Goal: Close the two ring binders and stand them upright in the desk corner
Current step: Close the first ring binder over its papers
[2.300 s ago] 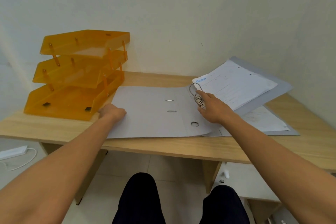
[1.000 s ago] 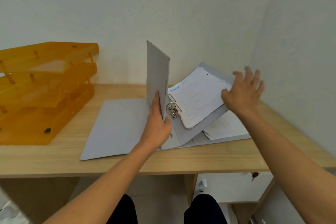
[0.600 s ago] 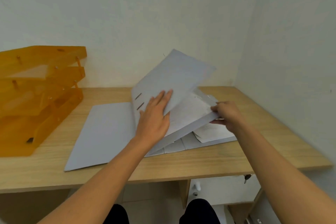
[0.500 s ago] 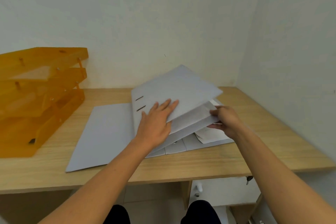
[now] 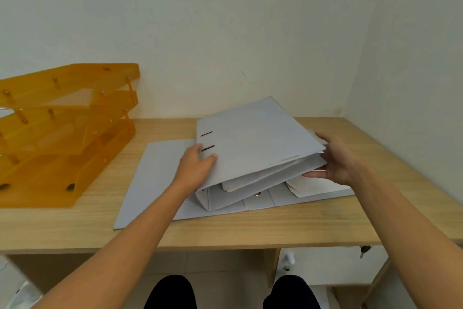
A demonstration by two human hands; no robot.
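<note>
A grey ring binder [image 5: 253,143] lies tilted in the middle of the desk, its cover folded down over the white pages. My left hand [image 5: 198,168] grips its spine side, fingers curled over the cover near two slots. My right hand [image 5: 335,160] clasps the open edge on the right, thumb on top. Beneath it a second grey binder [image 5: 155,178] lies flat and open, its left cover spread toward the tray and loose white pages [image 5: 315,186] showing at the right.
An orange three-tier letter tray [image 5: 57,133] stands at the left of the wooden desk [image 5: 250,231]. The desk's back right corner [image 5: 338,123] meets two white walls. A drawer unit with a key [image 5: 363,251] sits under the desk on the right.
The upper binder's cover swung from upright down onto its pages. My left hand slid from the cover's face to the spine side; my right hand took hold of the open edge.
</note>
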